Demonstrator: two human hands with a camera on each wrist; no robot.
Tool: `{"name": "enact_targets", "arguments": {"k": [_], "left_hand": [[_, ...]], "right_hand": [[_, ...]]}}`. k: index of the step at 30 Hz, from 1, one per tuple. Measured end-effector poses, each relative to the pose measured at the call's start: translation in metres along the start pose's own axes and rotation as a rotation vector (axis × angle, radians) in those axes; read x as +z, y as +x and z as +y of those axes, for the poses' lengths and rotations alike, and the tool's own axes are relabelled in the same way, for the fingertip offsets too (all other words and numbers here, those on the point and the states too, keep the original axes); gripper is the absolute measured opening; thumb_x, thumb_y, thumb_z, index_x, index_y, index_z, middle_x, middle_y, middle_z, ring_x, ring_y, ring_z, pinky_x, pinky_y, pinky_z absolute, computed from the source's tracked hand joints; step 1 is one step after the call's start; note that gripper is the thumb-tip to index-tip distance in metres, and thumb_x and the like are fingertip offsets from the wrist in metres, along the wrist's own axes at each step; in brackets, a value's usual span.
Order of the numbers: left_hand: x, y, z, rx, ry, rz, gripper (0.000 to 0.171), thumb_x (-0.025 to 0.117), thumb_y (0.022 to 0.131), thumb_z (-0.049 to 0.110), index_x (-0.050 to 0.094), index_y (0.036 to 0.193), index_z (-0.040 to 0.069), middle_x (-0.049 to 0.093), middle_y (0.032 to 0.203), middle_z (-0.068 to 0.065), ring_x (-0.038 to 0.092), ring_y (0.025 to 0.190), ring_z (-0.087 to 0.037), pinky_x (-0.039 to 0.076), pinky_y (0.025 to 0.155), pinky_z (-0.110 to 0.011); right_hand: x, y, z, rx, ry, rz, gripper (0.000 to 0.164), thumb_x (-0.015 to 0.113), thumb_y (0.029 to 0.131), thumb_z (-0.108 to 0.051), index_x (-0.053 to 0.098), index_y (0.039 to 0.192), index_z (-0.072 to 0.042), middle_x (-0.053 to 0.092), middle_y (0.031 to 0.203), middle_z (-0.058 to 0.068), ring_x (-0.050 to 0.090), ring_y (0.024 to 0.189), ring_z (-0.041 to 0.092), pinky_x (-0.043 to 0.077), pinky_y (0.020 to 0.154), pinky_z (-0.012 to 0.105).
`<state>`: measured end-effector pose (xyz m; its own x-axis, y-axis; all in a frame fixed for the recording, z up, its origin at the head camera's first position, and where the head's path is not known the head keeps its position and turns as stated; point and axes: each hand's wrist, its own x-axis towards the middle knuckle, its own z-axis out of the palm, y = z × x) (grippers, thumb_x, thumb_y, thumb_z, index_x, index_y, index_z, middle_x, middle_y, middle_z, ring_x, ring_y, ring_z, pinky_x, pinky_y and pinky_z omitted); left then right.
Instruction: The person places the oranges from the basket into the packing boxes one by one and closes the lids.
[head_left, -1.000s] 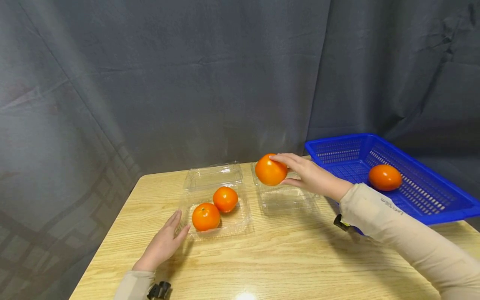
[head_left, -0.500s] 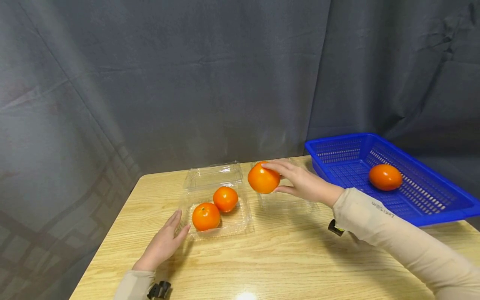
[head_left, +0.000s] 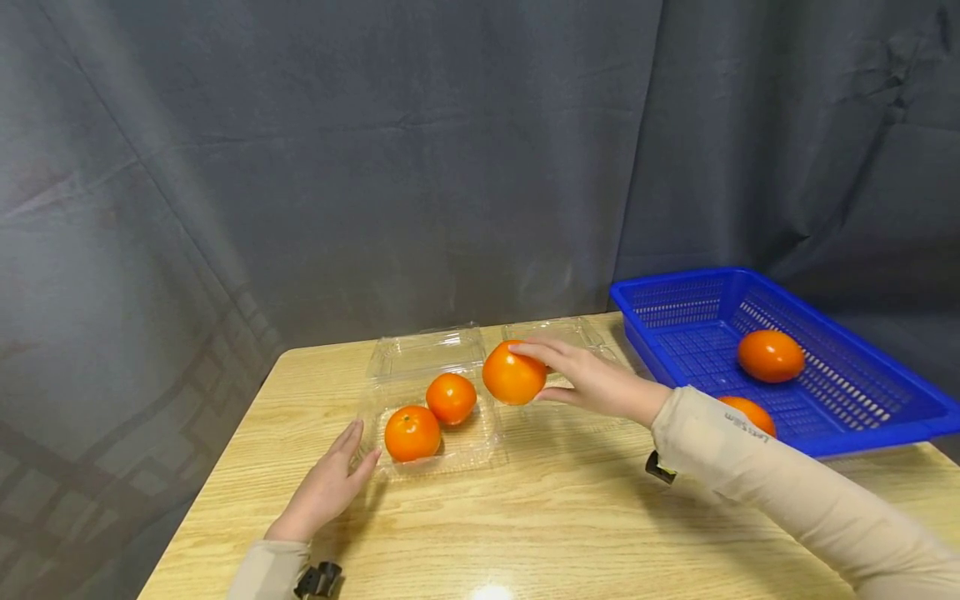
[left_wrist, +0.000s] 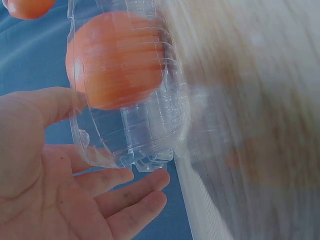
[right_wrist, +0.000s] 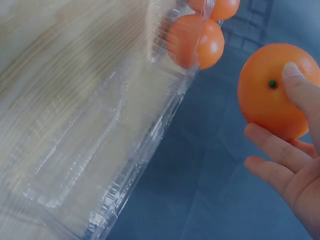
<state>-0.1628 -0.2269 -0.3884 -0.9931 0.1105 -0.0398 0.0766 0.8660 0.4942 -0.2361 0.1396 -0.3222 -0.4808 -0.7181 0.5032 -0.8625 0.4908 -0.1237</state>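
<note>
My right hand [head_left: 588, 379] grips an orange [head_left: 513, 372] between thumb and fingers, held above the tabletop beside the left clear plastic clamshell box. The right wrist view shows the small green stem mark on this orange [right_wrist: 272, 100]. Two more oranges sit inside that left clamshell box [head_left: 472, 446]: a front orange [head_left: 412, 433] and a rear orange [head_left: 451, 398]. My left hand [head_left: 326, 483] stays at the box's left front corner, fingers extended. In the left wrist view, its thumb [left_wrist: 65, 102] lies right at the box's rim, close to the front orange [left_wrist: 117, 60].
A second clear clamshell box [head_left: 558, 333] lies with its lid back, partly hidden by my right hand. On the right stands a blue basket [head_left: 832, 446] holding an orange [head_left: 770, 356] and another orange [head_left: 750, 412] partly behind my sleeve. A grey curtain [head_left: 450, 167] hangs behind the table.
My right hand has carried its orange left and toward me, from over the second box to beside the left one. A second orange in the basket has come into view. The left hand has stayed put.
</note>
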Motion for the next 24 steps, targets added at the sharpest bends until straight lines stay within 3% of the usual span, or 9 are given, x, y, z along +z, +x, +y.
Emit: {"name": "enact_targets", "arguments": {"k": [7,24], "left_hand": [[0.0,0.0,0.0,0.0,-0.002,0.001,0.07,0.038,0.099,0.041,0.013,0.148,-0.002,0.012,0.155,-0.023,0.021,0.139,-0.043,0.026,0.111,-0.059],[0.0,0.0,0.0,-0.003,-0.001,-0.004,0.07,0.037,0.099,0.042,0.012,0.148,-0.001,0.011,0.155,-0.023,0.021,0.139,-0.043,0.025,0.111,-0.059]], "right_hand": [[0.005,0.0,-0.003,0.015,-0.034,-0.038,0.068,0.076,0.077,-0.023,0.043,0.137,-0.016,0.054,0.131,0.017,0.061,0.113,0.031,0.053,0.091,0.042],[0.023,0.005,-0.01,-0.036,0.025,-0.074,0.068,0.074,0.077,-0.023,0.044,0.136,-0.011,0.053,0.132,0.02,0.056,0.118,0.033,0.051,0.095,0.043]]}}
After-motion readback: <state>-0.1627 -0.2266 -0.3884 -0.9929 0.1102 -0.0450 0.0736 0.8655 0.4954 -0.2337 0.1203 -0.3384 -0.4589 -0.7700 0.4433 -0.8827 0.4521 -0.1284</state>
